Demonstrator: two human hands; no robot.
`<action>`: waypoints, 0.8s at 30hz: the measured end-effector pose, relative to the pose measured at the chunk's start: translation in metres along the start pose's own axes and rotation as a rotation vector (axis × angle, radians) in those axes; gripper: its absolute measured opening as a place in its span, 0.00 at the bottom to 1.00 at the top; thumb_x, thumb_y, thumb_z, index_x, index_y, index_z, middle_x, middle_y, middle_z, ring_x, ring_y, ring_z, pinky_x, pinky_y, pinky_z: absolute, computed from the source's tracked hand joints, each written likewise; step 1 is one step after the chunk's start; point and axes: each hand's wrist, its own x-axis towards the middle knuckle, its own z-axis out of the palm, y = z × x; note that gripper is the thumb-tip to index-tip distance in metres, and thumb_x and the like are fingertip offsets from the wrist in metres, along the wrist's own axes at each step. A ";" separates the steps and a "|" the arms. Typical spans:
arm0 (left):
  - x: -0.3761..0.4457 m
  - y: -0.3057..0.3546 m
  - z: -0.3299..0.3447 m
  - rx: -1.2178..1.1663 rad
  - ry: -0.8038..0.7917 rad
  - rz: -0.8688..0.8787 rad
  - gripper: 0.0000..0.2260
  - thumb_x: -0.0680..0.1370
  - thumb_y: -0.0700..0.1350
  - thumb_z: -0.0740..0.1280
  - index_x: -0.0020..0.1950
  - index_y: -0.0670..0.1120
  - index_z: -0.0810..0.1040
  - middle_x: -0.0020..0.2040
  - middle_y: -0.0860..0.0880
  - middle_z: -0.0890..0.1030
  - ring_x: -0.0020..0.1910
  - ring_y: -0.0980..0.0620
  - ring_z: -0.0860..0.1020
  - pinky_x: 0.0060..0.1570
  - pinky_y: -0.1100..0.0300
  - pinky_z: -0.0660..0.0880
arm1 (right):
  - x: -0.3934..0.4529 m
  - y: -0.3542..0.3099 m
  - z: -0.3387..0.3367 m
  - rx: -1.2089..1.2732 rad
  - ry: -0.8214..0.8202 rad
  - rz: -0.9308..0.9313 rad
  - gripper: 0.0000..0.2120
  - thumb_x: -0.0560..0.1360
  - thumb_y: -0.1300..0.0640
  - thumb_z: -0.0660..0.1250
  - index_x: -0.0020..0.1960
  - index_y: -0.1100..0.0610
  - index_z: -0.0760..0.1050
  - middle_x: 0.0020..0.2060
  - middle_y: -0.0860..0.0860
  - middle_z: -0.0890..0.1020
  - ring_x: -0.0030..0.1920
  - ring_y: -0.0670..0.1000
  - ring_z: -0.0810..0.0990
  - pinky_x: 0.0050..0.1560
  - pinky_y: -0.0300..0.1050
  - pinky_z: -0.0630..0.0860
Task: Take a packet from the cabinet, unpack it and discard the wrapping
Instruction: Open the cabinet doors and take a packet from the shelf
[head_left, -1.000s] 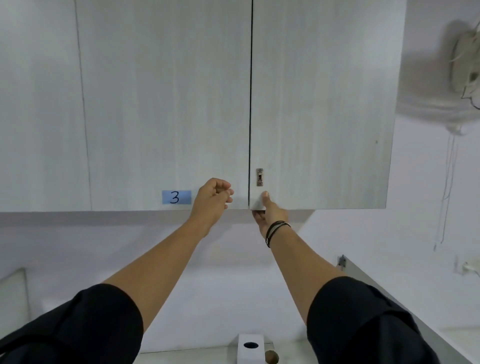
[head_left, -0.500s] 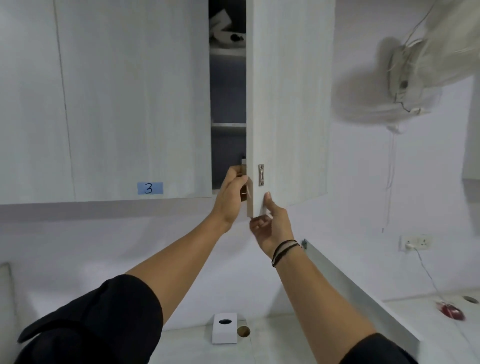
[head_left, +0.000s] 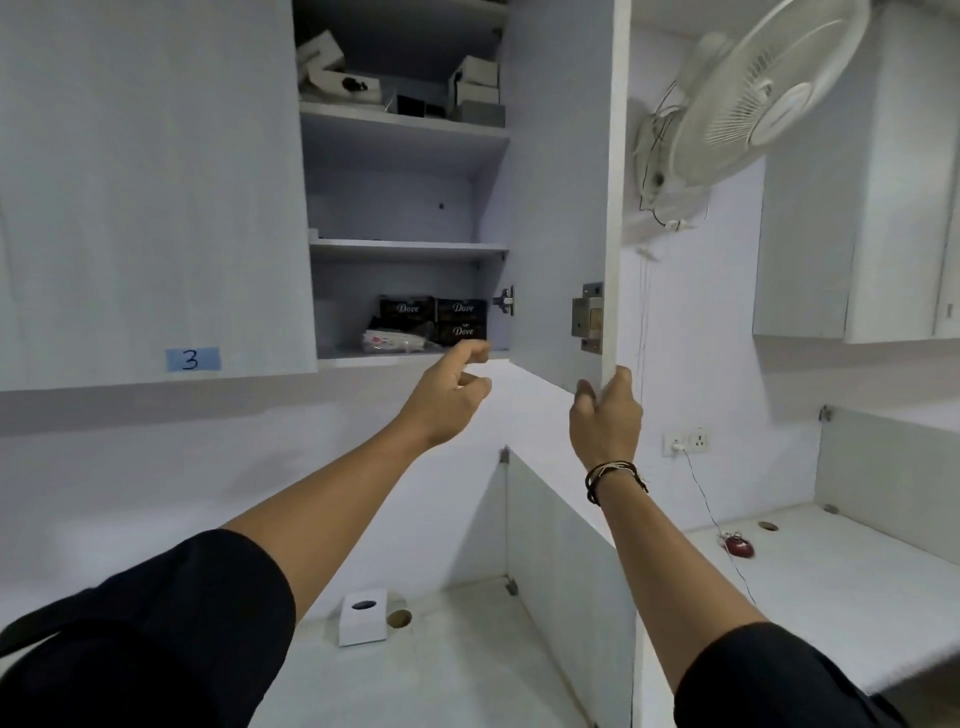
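Observation:
The wall cabinet's right door (head_left: 558, 197) stands wide open. On the lowest shelf (head_left: 405, 354) sit three dark Dove packets (head_left: 460, 317) and, in front of them on the left, a white packet with red print (head_left: 395, 339). My left hand (head_left: 449, 397) is raised just below the shelf's front edge, fingers loosely curled and holding nothing, a short way from the packets. My right hand (head_left: 605, 421) grips the bottom corner of the open door.
The closed left door carries a blue label "3" (head_left: 192, 359). Upper shelves hold small boxes (head_left: 475, 88). A wall fan (head_left: 753, 98) hangs right of the door. Below, a desk with a white tissue box (head_left: 363, 617), a partition panel (head_left: 566, 561) and a red mouse (head_left: 737, 546).
The right door has swung from shut to wide open, pulled by my right hand. My left hand left the door edge and moved toward the lowest shelf. The view shifted right.

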 end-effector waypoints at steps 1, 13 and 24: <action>-0.001 -0.001 -0.001 0.009 0.015 -0.011 0.20 0.80 0.45 0.63 0.73 0.54 0.71 0.69 0.55 0.75 0.59 0.52 0.78 0.62 0.53 0.75 | -0.001 0.000 -0.001 -0.013 0.025 0.002 0.13 0.80 0.61 0.62 0.63 0.64 0.69 0.36 0.53 0.75 0.38 0.59 0.76 0.39 0.47 0.68; 0.022 -0.085 -0.114 0.130 0.369 -0.088 0.16 0.81 0.42 0.64 0.70 0.46 0.76 0.64 0.50 0.80 0.60 0.52 0.77 0.63 0.58 0.73 | -0.047 -0.070 0.160 0.242 -0.209 -0.307 0.17 0.75 0.65 0.65 0.64 0.60 0.73 0.56 0.55 0.77 0.57 0.56 0.76 0.60 0.50 0.75; 0.077 -0.207 -0.243 0.134 0.607 -0.096 0.14 0.80 0.38 0.64 0.65 0.45 0.77 0.65 0.49 0.78 0.57 0.53 0.77 0.49 0.71 0.71 | -0.009 -0.118 0.406 0.169 -0.819 -0.130 0.25 0.70 0.47 0.75 0.62 0.56 0.72 0.56 0.52 0.83 0.57 0.54 0.82 0.58 0.53 0.80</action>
